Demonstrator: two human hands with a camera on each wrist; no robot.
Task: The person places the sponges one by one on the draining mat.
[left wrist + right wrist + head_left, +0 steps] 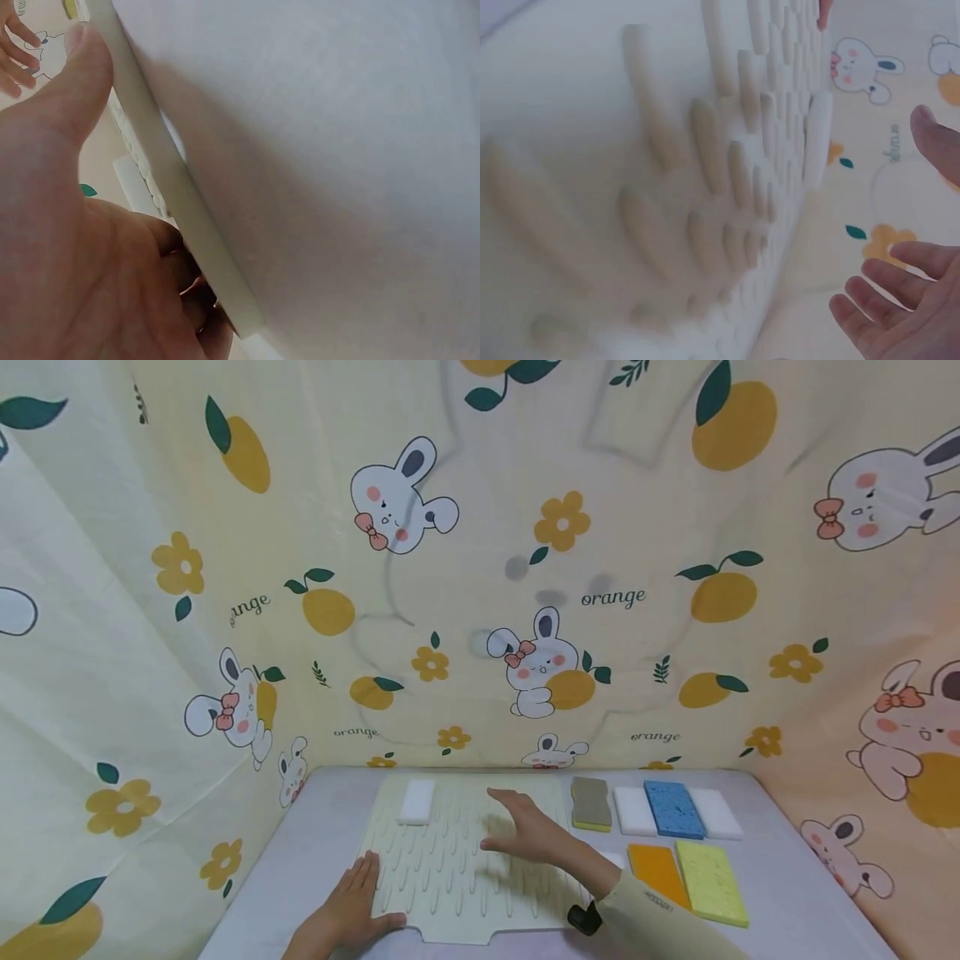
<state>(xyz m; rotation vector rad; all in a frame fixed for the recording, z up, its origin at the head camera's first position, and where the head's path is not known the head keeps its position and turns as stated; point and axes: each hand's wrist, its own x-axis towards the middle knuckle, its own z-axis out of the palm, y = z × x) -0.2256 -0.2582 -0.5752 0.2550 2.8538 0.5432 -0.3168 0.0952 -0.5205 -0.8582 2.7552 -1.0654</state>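
Observation:
A cream drying board (453, 931) with rows of raised pegs lies on the table. One white sponge block (416, 802) stands on it near the far left corner. My left hand (341, 908) rests at the board's near left corner, fingers along the left side and thumb by the front edge. In the left wrist view the thumb (86, 79) lies against the board's rim (199, 229). Above the pegs hovers my right hand (528, 828), thumb and fingers spread apart, holding nothing. The right wrist view shows that palm (919, 315) turned up beside the pegs (705, 142).
Right of the board lie a grey-and-yellow sponge (591, 803), white sponges (634, 812), a blue sponge (673, 808), an orange one (658, 874) and a yellow one (712, 882). A small white piece (613, 858) is partly hidden by the right forearm. Printed fabric (480, 568) encloses the table.

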